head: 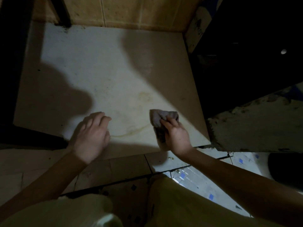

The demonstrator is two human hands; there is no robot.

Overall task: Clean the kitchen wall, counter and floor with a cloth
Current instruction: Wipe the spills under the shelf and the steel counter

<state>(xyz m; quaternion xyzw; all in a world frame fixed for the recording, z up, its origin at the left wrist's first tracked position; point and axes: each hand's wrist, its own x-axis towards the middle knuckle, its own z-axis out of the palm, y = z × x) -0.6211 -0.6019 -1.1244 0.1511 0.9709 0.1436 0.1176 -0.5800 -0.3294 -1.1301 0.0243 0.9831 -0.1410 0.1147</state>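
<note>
A pale tiled counter slab (105, 66) fills the middle of the view, with a yellowish stain (131, 131) curving near its front edge. My right hand (176, 136) grips a crumpled grey-purple cloth (158, 117) and presses it flat on the counter near the front right corner. My left hand (93, 133) rests on the counter beside the stain, fingers loosely curled, holding nothing. Tan wall tiles (131, 12) rise behind the counter.
A dark frame (11, 63) borders the counter on the left. A rough concrete ledge (255, 126) and dark space lie to the right. Below, floor tiles (193, 176) with blue squares show beside my yellow-clad knees (188, 207). Heavy shadows cover the counter's left and right sides.
</note>
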